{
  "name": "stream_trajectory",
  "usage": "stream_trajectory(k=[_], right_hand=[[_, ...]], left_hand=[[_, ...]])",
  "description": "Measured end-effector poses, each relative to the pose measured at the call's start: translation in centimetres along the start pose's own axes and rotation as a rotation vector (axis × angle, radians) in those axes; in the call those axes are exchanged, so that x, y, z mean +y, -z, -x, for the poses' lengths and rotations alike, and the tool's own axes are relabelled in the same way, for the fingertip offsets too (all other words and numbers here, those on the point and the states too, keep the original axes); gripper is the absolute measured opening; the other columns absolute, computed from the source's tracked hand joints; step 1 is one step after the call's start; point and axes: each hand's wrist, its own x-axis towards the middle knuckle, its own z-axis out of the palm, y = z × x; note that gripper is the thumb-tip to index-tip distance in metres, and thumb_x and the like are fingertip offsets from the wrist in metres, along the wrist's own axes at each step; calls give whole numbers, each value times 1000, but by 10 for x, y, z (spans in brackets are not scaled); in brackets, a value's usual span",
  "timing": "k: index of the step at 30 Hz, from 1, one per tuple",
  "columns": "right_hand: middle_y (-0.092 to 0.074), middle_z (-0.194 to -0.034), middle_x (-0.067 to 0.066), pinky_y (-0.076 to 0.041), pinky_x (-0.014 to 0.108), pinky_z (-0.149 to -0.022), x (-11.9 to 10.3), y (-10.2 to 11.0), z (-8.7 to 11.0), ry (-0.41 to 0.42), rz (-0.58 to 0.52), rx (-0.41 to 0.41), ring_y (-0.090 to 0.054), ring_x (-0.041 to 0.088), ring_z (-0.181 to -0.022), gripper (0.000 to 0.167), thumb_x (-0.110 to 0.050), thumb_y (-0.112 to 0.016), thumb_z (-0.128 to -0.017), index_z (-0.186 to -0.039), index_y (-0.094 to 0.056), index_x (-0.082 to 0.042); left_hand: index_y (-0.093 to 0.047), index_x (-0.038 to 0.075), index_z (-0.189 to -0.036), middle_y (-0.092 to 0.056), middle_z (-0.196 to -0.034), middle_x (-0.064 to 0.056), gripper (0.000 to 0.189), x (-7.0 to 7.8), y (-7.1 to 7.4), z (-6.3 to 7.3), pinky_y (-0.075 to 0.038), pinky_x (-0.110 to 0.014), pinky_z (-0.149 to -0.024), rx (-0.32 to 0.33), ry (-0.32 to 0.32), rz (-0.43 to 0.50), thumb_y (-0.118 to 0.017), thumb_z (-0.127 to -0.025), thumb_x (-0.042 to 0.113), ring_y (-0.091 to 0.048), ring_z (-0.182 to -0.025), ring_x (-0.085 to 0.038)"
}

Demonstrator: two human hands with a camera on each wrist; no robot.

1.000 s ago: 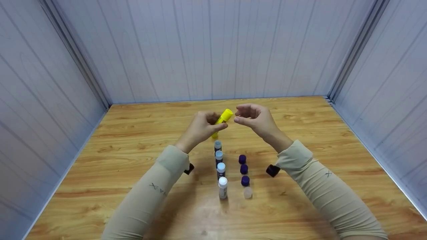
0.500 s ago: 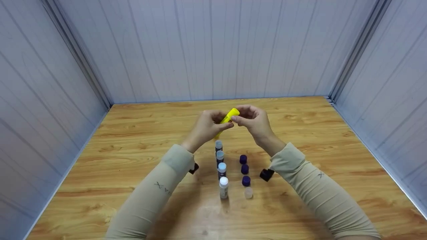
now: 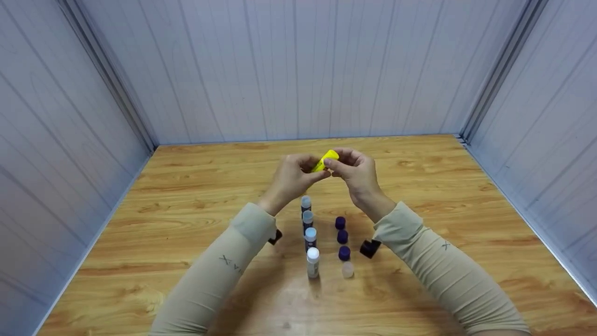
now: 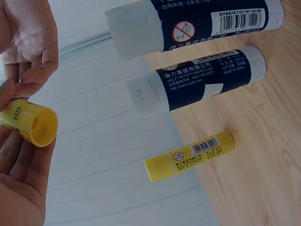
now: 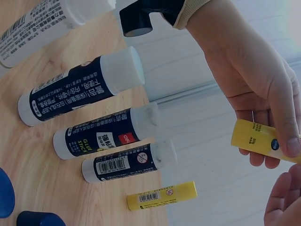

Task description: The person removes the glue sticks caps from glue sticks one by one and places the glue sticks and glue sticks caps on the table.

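Observation:
Above the table, my left hand (image 3: pixel 294 175) grips a yellow glue stick (image 3: pixel 325 161), tilted up to the right. My right hand (image 3: pixel 357 172) pinches its upper end, thumb in front. The left wrist view shows the hollow lower end of this glue stick (image 4: pixel 44 127); the right wrist view shows my left thumb (image 5: pixel 284 122) pressed along its side. A second, small yellow glue stick (image 5: pixel 162 195) stands upright at the far end of a row, mostly hidden behind my left hand in the head view.
Nearer in the row stand several navy glue sticks (image 3: pixel 310 240) with translucent tops and a white glue stick (image 3: pixel 313 263). To their right lie purple caps (image 3: pixel 342 236) and a clear cap (image 3: pixel 347 269). Dark wrist cameras (image 3: pixel 370 248) hang below the sleeves. Panelled walls (image 3: pixel 298 70) border the wooden table.
My right hand has come in from the right and taken hold of the yellow glue stick's upper end. My left hand has shifted slightly right with it.

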Motion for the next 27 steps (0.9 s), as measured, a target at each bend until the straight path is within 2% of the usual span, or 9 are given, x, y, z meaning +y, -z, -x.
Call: stream_trajectory(k=[4, 9, 14, 18, 23, 25, 27], right_hand=[[-74, -94, 1, -58, 23, -73, 0, 0, 2, 21, 2, 2, -67, 13, -85, 13, 2, -78, -97, -107, -78, -6], [-75, -92, 0, -54, 21, -69, -4, 3, 1, 21, -47, -5, -62, 11, -78, 18, 5, -75, -98, -103, -80, -11], [-76, -95, -1, -53, 21, -68, -16, 14, -5, 73, -81, 15, -58, 11, -74, 19, 6, -74, -99, -106, -80, -11], [-75, -95, 0, -54, 21, -68, -21, 19, -9, 93, -33, 4, -60, 12, -76, 18, 4, -75, -99, -107, -80, -11], [-75, -95, 0, -54, 21, -68, -21, 22, -9, 91, 23, -16, -62, 13, -78, 18, 4, -76, -98, -107, -80, -12], [-75, -96, 0, -54, 21, -69, -20, 24, -9, 100, 51, -27, -63, 13, -80, 19, 5, -76, -98, -109, -80, -11], [-76, -96, 0, -55, 22, -70, -19, 26, -9, 112, 88, -46, -64, 13, -82, 21, 6, -77, -97, -113, -80, -8]], left_hand=[[-83, 2, -109, -83, -98, -10, 19, 0, 1, 0, -58, -21, -68, -4, 0, 8, -84, -98, 18, -67, -73, -9], [-83, 2, -113, -84, -104, -10, 20, -1, 4, 1, -62, -24, -72, -34, 25, 45, -84, -98, 15, -74, -80, -12], [-83, 3, -109, -84, -102, -10, 17, -8, 12, 3, -60, -25, -70, -27, 51, 43, -84, -97, 15, -73, -78, -12], [-83, 4, -109, -84, -99, -9, 18, -11, 20, 3, -57, -24, -63, -16, 75, 27, -84, -97, 17, -70, -72, -13], [-83, 3, -110, -84, -101, -10, 19, -12, 22, 2, -57, -25, -65, -21, 78, 37, -84, -98, 18, -75, -79, -29], [-82, 3, -111, -84, -102, -9, 20, -13, 21, 2, -59, -26, -68, -16, 85, 43, -83, -99, 18, -76, -83, -29], [-81, 3, -112, -84, -102, -9, 21, -15, 21, 3, -61, -27, -71, -5, 99, 54, -83, -99, 19, -76, -84, -23]])
